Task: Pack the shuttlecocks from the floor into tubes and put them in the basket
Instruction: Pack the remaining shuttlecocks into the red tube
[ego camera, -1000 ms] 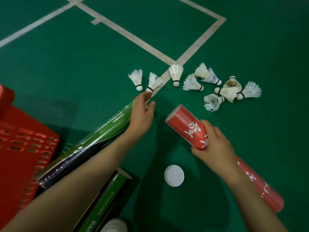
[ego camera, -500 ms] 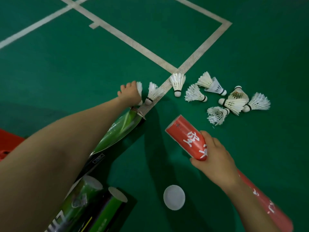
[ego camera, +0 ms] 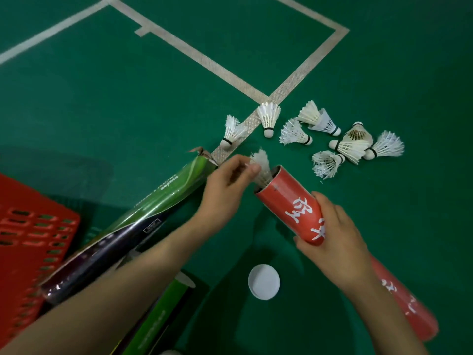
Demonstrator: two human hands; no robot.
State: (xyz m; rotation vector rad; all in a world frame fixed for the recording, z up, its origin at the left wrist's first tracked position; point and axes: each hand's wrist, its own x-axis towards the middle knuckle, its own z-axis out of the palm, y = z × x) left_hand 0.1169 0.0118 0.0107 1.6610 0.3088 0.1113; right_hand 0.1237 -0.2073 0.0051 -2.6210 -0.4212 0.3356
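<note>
My right hand (ego camera: 332,242) grips a long red tube (ego camera: 291,201) with white characters, its open mouth tilted up and to the left. My left hand (ego camera: 225,190) pinches a white shuttlecock (ego camera: 262,167) whose cork end sits inside the tube's mouth while its feathers stick out. Several more white shuttlecocks (ego camera: 343,139) lie scattered on the green floor beyond the tube, one shuttlecock (ego camera: 231,131) beside the court line. The red basket (ego camera: 28,239) stands at the left edge.
A green and black tube (ego camera: 143,216) lies on the floor under my left forearm, with another green tube (ego camera: 163,311) below it. A white round lid (ego camera: 263,281) lies on the floor between my arms. White court lines (ego camera: 204,62) cross the floor.
My left hand reached out to the leftmost shuttlecock, picked it up and brought it back to the mouth of the red tube. My right hand kept holding the tube.
</note>
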